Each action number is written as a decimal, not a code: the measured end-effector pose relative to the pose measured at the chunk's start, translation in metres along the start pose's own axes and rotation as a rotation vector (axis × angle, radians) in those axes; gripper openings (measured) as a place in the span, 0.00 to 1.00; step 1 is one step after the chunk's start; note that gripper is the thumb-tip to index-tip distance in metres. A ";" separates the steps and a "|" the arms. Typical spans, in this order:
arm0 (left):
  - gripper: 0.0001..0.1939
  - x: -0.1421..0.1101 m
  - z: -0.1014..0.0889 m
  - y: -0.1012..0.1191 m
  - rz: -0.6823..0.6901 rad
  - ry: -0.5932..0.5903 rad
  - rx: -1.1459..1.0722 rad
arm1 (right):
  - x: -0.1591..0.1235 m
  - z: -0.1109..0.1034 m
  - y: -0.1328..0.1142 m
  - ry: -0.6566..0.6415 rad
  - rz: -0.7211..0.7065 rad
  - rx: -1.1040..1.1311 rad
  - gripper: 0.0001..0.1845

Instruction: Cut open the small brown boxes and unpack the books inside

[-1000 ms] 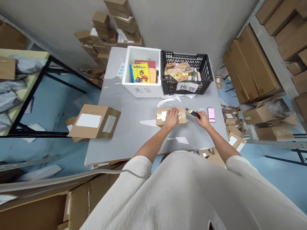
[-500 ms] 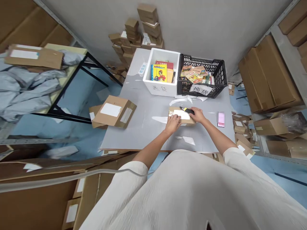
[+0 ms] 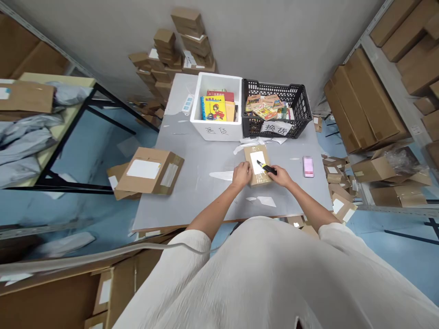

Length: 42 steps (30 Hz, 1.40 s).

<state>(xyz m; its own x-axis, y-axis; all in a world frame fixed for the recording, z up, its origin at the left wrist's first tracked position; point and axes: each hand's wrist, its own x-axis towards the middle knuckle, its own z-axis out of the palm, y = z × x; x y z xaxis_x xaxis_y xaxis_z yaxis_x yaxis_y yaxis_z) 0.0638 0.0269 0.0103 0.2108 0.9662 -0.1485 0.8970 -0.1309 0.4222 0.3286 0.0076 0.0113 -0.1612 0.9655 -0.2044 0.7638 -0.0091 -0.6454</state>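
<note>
A small taped cardboard box (image 3: pixel 254 179) with a white label lies on the grey table, its long side pointing away from me. My left hand (image 3: pixel 242 174) grips its left edge, fingers curled against the side. In my right hand (image 3: pixel 281 176) is a black and yellow utility knife (image 3: pixel 269 169), fingers wrapped round the handle. The blade lies over the white label; whether it touches cannot be told. My right fingers are beside the box's right edge.
Behind the box stand a white foam box (image 3: pixel 216 132) and a black plastic crate (image 3: pixel 302 119), both holding books. A phone (image 3: pixel 307 167) lies at right, an opened carton (image 3: pixel 147 171) at left. Paper scraps (image 3: pixel 266 201) lie near the front edge. Stacked cartons (image 3: pixel 197 45) rise behind.
The small box has been turned over, from taped face to labelled face, then rotated to point away from me. My right hand has moved left, bringing the knife over it.
</note>
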 end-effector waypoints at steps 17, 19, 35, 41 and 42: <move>0.48 0.008 0.030 0.073 -0.007 -0.055 0.057 | 0.004 -0.005 0.018 0.189 0.027 0.172 0.24; 0.50 0.008 0.026 0.071 0.019 -0.092 0.069 | 0.004 -0.004 0.022 0.190 0.011 0.184 0.24; 0.56 0.005 -0.005 0.022 0.386 -0.296 0.227 | -0.006 0.008 0.025 0.059 0.073 0.391 0.22; 0.45 0.000 -0.003 0.036 0.419 -0.259 0.204 | -0.011 0.009 0.020 -0.055 0.103 0.595 0.21; 0.42 -0.001 -0.002 0.037 0.419 -0.253 0.200 | -0.012 0.007 0.021 -0.056 0.119 0.607 0.22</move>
<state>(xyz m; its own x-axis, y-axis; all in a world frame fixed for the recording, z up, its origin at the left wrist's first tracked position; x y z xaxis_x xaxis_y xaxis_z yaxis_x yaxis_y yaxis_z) 0.0961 0.0217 0.0276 0.6325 0.7411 -0.2252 0.7669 -0.5584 0.3162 0.3422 -0.0058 -0.0043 -0.1417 0.9340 -0.3279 0.2898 -0.2776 -0.9160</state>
